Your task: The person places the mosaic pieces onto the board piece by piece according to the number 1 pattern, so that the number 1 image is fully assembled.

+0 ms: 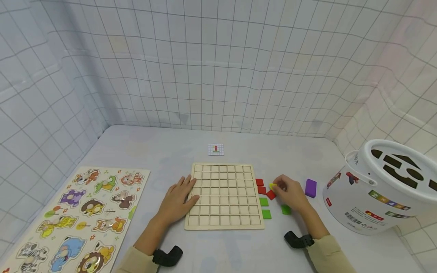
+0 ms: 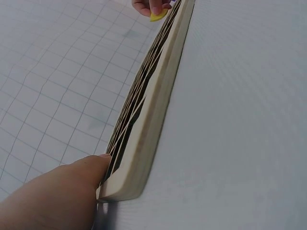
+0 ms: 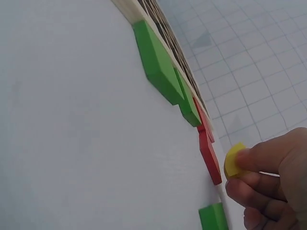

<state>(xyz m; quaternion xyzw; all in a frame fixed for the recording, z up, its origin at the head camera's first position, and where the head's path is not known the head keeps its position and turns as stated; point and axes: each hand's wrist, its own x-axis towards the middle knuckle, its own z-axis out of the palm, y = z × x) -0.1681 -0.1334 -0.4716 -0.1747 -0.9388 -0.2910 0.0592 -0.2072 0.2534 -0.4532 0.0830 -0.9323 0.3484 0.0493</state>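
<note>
A wooden grid board (image 1: 223, 196) lies flat at the middle of the table. My left hand (image 1: 177, 200) rests along its left edge, fingers spread and the thumb over the rim. My right hand (image 1: 291, 192), to the right of the board, pinches a small yellow piece (image 3: 233, 160) between thumb and fingertips. Its exact shape is partly covered by the fingers. Red square tiles (image 1: 260, 182) and green square tiles (image 1: 266, 214) lie by the board's right edge. One more green tile (image 1: 286, 209) sits below my right hand.
Behind the board lies a small pattern card (image 1: 216, 149). A purple block (image 1: 310, 188) is right of my right hand, and a white lidded bucket (image 1: 368, 197) stands beyond it. An animal picture board (image 1: 76, 223) covers the left side of the table.
</note>
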